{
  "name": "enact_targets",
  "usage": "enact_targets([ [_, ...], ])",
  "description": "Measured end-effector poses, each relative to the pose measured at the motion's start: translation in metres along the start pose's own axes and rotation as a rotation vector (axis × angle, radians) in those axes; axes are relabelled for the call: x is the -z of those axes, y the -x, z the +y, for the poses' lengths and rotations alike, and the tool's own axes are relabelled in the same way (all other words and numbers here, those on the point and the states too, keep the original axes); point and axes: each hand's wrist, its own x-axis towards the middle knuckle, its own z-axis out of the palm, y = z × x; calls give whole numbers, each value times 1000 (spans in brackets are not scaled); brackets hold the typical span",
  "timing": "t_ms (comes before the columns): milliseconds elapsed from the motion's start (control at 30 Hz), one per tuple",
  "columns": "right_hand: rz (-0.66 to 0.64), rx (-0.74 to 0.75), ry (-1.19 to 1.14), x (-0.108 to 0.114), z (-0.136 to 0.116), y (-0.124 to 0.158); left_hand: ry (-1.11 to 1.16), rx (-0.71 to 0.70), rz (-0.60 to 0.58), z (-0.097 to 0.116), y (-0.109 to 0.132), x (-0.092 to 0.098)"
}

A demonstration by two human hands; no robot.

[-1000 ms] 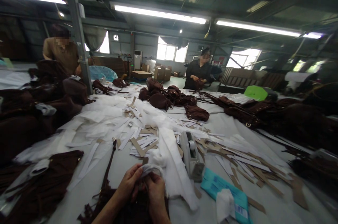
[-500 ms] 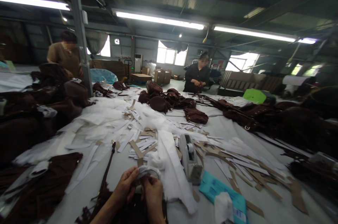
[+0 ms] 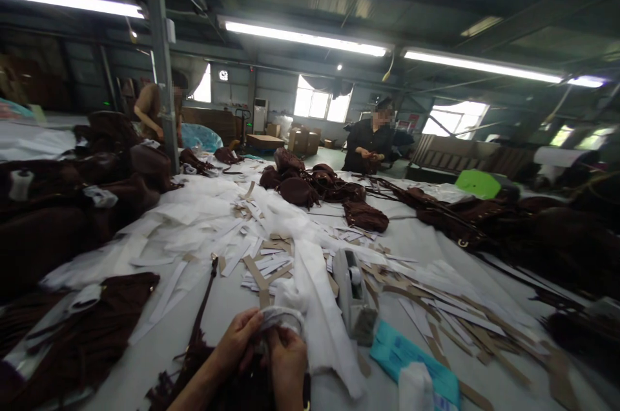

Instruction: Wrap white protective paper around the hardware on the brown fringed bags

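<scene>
At the bottom centre, both my hands close on a loop wrapped in pale, whitish material (image 3: 282, 314), apparently the handle of a dark brown bag (image 3: 242, 385). My left hand (image 3: 237, 343) pinches the loop's left side. My right hand (image 3: 287, 356) grips it lower down on the right, with the fingertips partly hidden. The bag lies beneath my wrists and is mostly covered by them. Its thin brown strap (image 3: 206, 298) stretches away to the left over the table.
A tape dispenser (image 3: 356, 301) and a blue packet (image 3: 416, 359) lie to the right. White padding sheets (image 3: 314, 307) and cardboard strips (image 3: 465, 320) litter the table (image 3: 169, 340). Brown bags (image 3: 295, 191) are heaped around. Two people (image 3: 371, 136) stand beyond, one behind a post (image 3: 165, 75).
The view has shifted slightly left, so things sit further right. My hands keep their hold on the wrapped loop. The person at the left leans further over, partly behind the post.
</scene>
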Motion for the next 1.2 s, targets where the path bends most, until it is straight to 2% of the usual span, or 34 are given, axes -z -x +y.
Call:
enact_targets([
  [167,-4,-55,69,6,-7,2,86,7,2,5,0,1],
  [267,-60,-28,86,16,-20,10,123,17,-30,9,1,0],
  [400,-251,77,19,28,-36,19,166,28,-34,11,1,2],
  [533,-466,96,59,36,-35,20,208,23,-43,15,1,3],
  [600,-436,146,146,40,-34,17,216,14,-44,16,1,3],
  [700,-278,374,335,43,-38,8,207,1,-49,15,0,2],
  [800,-200,635,541,43,-48,0,174,-13,-59,13,-1,3],
  [900,-114,795,718,41,-56,-10,120,-20,-77,12,-2,4],
  [967,-105,867,766,40,-56,-18,75,-21,-98,13,-2,6],
  [1033,-149,834,758,39,-53,-27,37,-24,-117,15,-1,7],
  [1200,-301,444,654,35,-52,-39,-11,-27,-152,21,3,7],
])
